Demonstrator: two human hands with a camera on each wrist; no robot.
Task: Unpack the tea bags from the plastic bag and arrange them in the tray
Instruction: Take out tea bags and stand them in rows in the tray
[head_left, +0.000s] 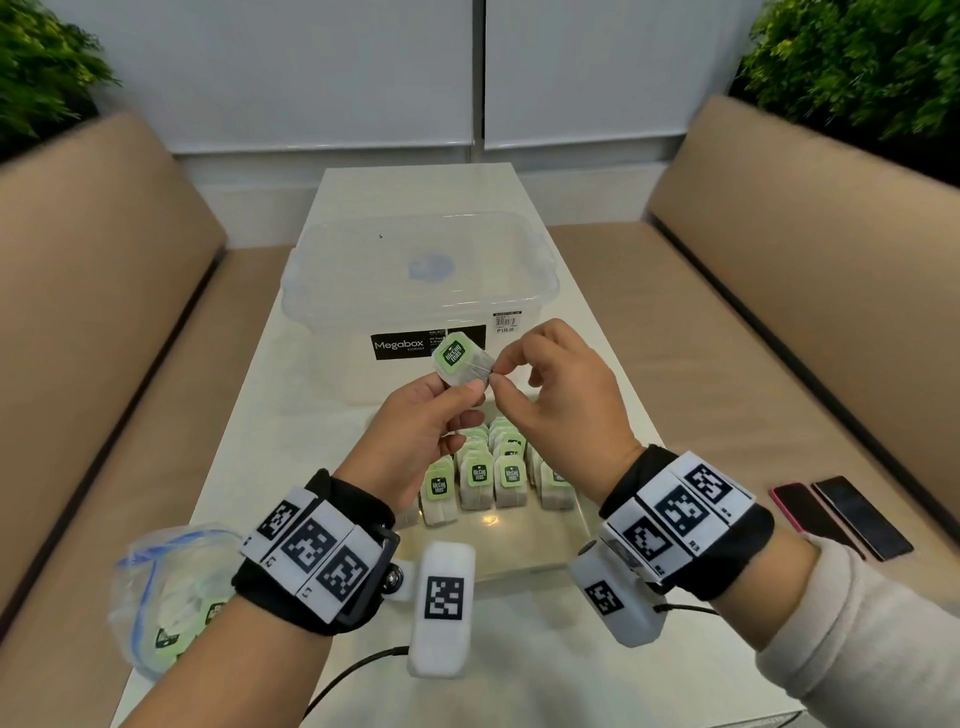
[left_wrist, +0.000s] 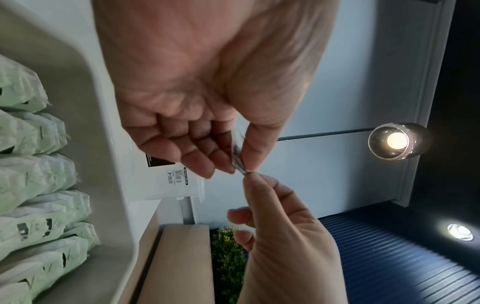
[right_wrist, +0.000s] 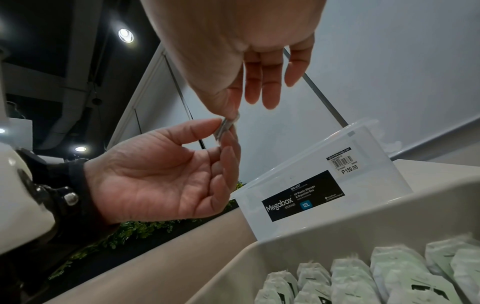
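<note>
A tea bag (head_left: 460, 364) with a green tag is held up above the tray (head_left: 524, 558). My left hand (head_left: 462, 387) pinches it from below between thumb and fingers. The right hand (head_left: 498, 373) pinches its right edge with thumb and forefinger, the other fingers loosely spread. In the wrist views only the bag's thin edge (left_wrist: 237, 153) (right_wrist: 228, 126) shows between the fingertips. Several tea bags (head_left: 493, 478) stand in rows inside the tray. The zip plastic bag (head_left: 156, 587) lies at the table's near left with a few tea bags inside, partly hidden by my left forearm.
A clear Megabox storage box (head_left: 415, 280) stands just beyond the tray on the white table (head_left: 270, 415). Two phones (head_left: 841, 514) lie on the tan bench to the right. Benches flank the table on both sides.
</note>
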